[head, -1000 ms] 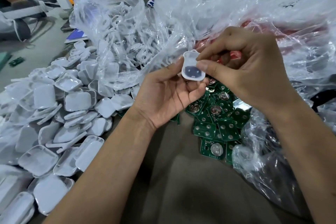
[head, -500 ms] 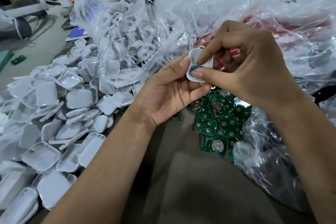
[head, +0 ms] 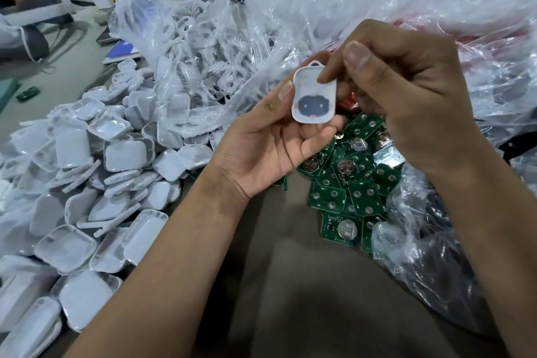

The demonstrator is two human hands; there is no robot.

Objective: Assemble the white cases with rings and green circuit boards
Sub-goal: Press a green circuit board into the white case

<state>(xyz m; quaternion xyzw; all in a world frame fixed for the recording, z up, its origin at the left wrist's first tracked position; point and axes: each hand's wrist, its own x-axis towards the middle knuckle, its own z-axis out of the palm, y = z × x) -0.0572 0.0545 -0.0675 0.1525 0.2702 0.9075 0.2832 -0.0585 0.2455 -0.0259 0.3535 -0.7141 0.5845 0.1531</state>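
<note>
Left hand (head: 261, 151) cradles a white case (head: 314, 94) face-up for fitting; right hand (head: 406, 96) pinches its top edge, above the boards (head: 348, 183).

A grey-brown surface (head: 290, 285) carries a heap of white cases (head: 87, 183) on the left. Green circuit boards (head: 348, 192) lie piled at the middle, just beside crumpled clear plastic bags (head: 436, 241) on the right.

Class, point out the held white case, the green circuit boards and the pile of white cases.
held white case (head: 314, 99), head view, dark face print.
green circuit boards (head: 364, 197), head view, one board's centre.
pile of white cases (head: 125, 155), head view, one case's back.
</note>
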